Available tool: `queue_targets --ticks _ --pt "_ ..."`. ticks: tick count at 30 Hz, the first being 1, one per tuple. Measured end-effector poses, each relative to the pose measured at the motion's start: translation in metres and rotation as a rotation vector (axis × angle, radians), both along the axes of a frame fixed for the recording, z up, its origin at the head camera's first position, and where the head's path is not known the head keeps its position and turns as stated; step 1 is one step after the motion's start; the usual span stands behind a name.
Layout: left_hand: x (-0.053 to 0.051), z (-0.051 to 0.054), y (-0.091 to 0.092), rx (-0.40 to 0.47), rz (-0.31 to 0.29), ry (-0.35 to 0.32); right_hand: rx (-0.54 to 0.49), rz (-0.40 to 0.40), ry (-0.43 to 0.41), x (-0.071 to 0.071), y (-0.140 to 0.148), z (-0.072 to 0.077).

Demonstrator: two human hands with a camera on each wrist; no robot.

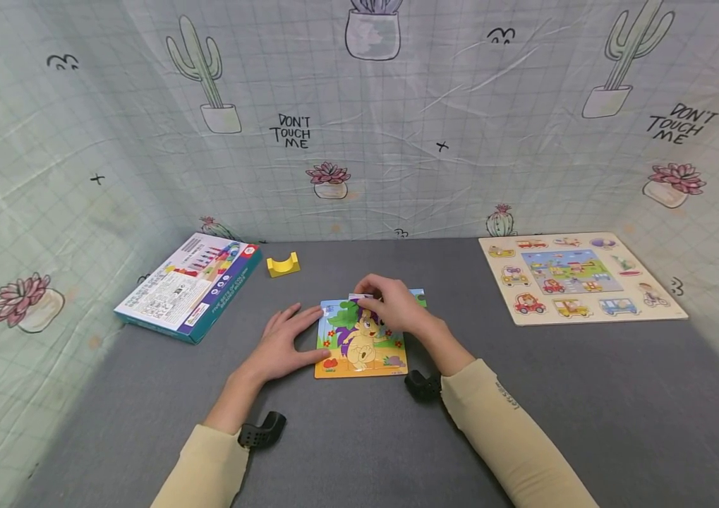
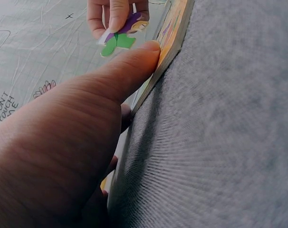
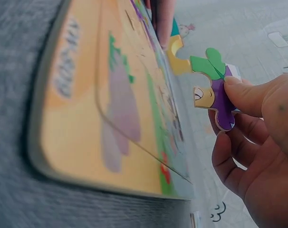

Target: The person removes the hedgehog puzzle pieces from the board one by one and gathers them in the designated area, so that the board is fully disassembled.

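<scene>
A jigsaw puzzle (image 1: 359,356) with a purple-haired hedgehog figure lies on the dark grey table. My left hand (image 1: 278,346) rests at its left side, thumb on the lower edge and fingers spread along the upper left. In my right hand (image 1: 395,305), thumb and fingers pinch a puzzle piece (image 3: 219,92) printed green and purple with part of an eye. The right wrist view shows that piece raised above the puzzle's surface. Behind the right hand, another blue-and-green piece (image 1: 420,294) pokes out, mostly hidden.
At the left lies a white and teal box (image 1: 188,286). A yellow curved block (image 1: 283,265) stands near its right end. Toward the far right lies a wooden vehicle puzzle board (image 1: 575,279). A printed cloth (image 1: 397,141) hangs behind the table.
</scene>
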State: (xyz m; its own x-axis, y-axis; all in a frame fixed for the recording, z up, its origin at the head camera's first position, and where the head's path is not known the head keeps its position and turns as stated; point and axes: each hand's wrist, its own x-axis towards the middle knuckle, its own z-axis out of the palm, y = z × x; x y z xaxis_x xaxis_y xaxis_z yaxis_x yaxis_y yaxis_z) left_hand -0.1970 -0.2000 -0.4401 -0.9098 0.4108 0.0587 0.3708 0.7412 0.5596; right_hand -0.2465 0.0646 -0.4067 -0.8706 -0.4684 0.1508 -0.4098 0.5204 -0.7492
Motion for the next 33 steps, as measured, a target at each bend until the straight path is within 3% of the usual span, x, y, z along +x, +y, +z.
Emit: queue_targets --ticks 5,15,33 --pt "0.001 0.000 0.001 -0.003 0.004 0.002 -0.001 0.014 0.007 -0.001 0.006 0.003" --pt "0.001 0.002 0.001 0.001 0.001 -0.004 -0.034 -0.033 0.002 -0.004 0.024 0.011" --pt "0.001 0.000 0.000 0.013 -0.007 0.009 0.060 -0.084 0.012 -0.008 0.070 0.010"
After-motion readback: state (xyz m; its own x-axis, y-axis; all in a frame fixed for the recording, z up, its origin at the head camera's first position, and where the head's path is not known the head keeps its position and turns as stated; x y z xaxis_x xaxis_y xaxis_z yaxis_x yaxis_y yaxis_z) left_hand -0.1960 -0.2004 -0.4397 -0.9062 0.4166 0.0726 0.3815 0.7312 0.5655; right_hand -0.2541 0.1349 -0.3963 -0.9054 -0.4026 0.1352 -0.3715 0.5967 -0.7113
